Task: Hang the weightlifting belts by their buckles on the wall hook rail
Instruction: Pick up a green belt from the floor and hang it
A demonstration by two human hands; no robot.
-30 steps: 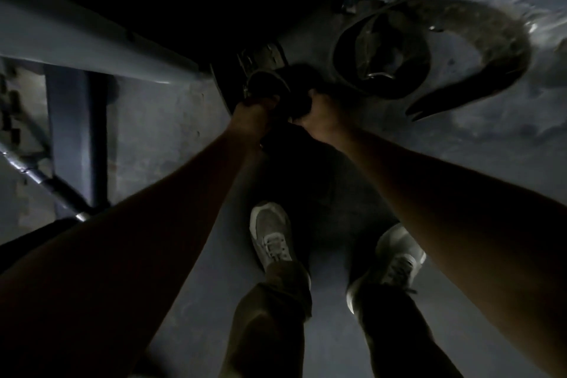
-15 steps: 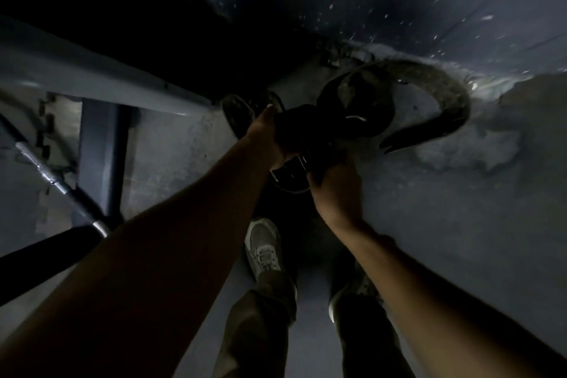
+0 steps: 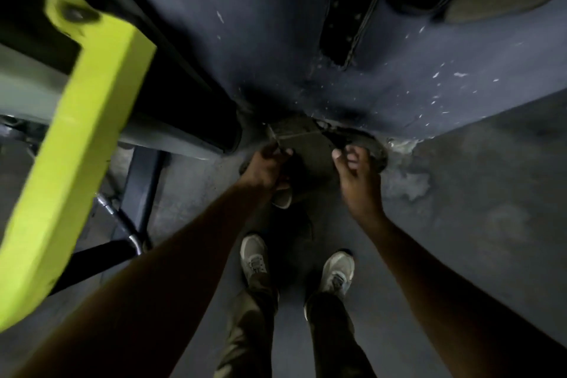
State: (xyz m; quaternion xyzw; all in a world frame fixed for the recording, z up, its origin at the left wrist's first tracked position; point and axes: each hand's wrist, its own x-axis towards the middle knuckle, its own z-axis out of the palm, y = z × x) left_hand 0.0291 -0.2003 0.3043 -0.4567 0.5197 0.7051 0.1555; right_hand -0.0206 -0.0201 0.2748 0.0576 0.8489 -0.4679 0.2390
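So the belt (image 3: pixel 306 150) is down low by the foot of the dark wall (image 3: pixel 276 40), a wide olive-grey slab held up off the floor, with more of it curling away behind on the right, right at the wall's base. Both arms are stretched out and down toward it. The left hand (image 3: pixel 267 163) is curled around the belt's left edge, knuckles up, gripping near a thin pale edge that might be metal, too dim to say. The right hand (image 3: pixel 356 175) has its fingers bent at the belt's right side, thumb (image 3: pixel 337 154) poking up; can't really tell if it's actually pinching the belt or just next to it. Higher on the wall, a black belt (image 3: pixel 346 9) with rows of holes hangs down. Below the hands are two pale sneakers (image 3: pixel 254 258) on the grey floor (image 3: pixel 475 224). On the left there's a bright yellow-green bar (image 3: pixel 76 138), blurry, over a grey beam (image 3: pixel 171 135).
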